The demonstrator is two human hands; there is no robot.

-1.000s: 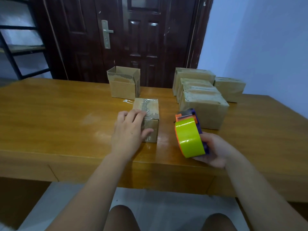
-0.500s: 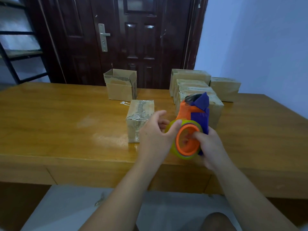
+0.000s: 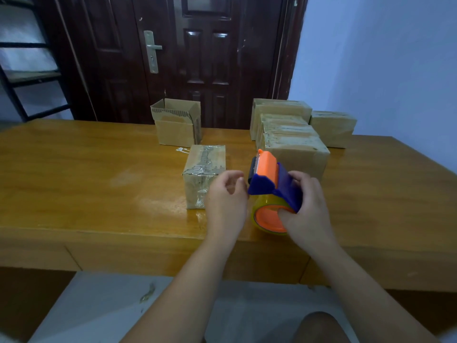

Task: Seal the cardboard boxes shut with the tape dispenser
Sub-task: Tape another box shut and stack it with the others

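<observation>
My right hand [image 3: 306,209] grips the orange and blue tape dispenser [image 3: 269,179] over the table's front edge, with the thumb in the orange core of its yellowish tape roll [image 3: 268,219]. My left hand [image 3: 226,196] is right beside the dispenser's blade end, its thumb and forefinger curled together as if pinching the clear tape end. A small cardboard box [image 3: 204,169] with tape across its top lies just left of my left hand. An open cardboard box [image 3: 176,126] stands behind it.
Several closed cardboard boxes [image 3: 291,144] are stacked close together at the back right of the wooden table [image 3: 86,181]. A scrap of tape [image 3: 181,150] lies on the table by the taped box. A dark door and a black shelf frame stand behind.
My left hand left the small box and came to the dispenser's front. My right hand turned the dispenser so the blade end points away and lowered it slightly.
</observation>
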